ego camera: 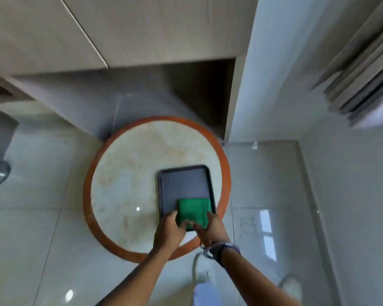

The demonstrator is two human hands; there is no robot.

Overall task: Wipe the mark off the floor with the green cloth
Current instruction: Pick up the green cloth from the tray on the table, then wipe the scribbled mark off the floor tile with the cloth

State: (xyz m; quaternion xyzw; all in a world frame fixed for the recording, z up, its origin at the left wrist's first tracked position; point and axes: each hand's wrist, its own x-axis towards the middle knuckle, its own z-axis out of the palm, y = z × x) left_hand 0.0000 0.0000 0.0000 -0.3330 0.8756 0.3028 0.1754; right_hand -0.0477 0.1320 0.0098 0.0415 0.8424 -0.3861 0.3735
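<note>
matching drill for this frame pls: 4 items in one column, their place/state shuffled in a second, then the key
Items:
1. green cloth
2. dark tray
3. round table
4. faint mark

Place or state:
A. on the floor tile, to the right of the table
B. stands on the floor, marble-look top with an orange rim
C. folded, lying in the near right corner of the tray
D. lies on the table top, toward its right side

Pairs: 1-C, 2-D, 3-B, 4-A

The left hand and right hand both touch the cloth's near edge; neither grip has closed on it.
</note>
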